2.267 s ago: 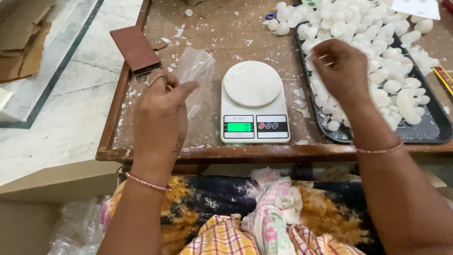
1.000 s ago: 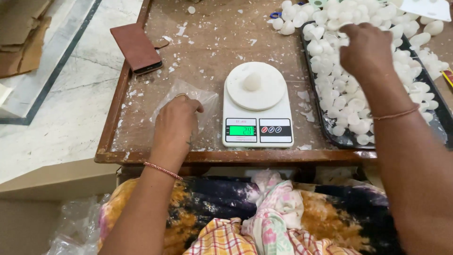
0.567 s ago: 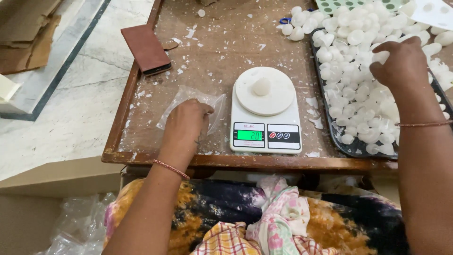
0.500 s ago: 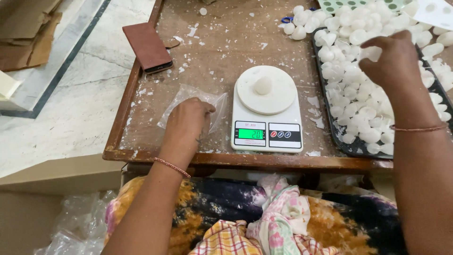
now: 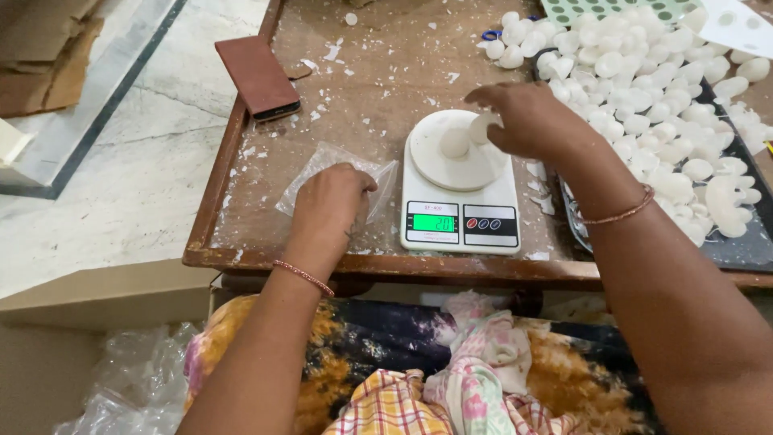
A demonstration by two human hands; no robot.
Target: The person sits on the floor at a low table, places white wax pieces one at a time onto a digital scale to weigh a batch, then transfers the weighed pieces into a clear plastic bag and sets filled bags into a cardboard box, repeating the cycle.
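Observation:
My left hand (image 5: pixel 328 208) rests flat on a clear plastic bag (image 5: pixel 322 161) lying on the wooden table, pinning it down. My right hand (image 5: pixel 527 121) hovers over the round platform of a white digital scale (image 5: pixel 460 192) and pinches a small white rounded piece (image 5: pixel 483 127) at the fingertips. Another white piece (image 5: pixel 454 142) sits on the scale platform. The scale's green display is lit.
A black tray (image 5: pixel 749 250) heaped with white pieces (image 5: pixel 644 105) fills the right side of the table. A brown wallet (image 5: pixel 258 76) lies at the far left by the table rim (image 5: pixel 217 169). White crumbs litter the surface. Cardboard and plastic wrap lie on the floor to the left.
My left hand lowered the bag onto the table and pressed on it. My right hand came off the tray with a white piece and moved left over the scale, where one piece lay.

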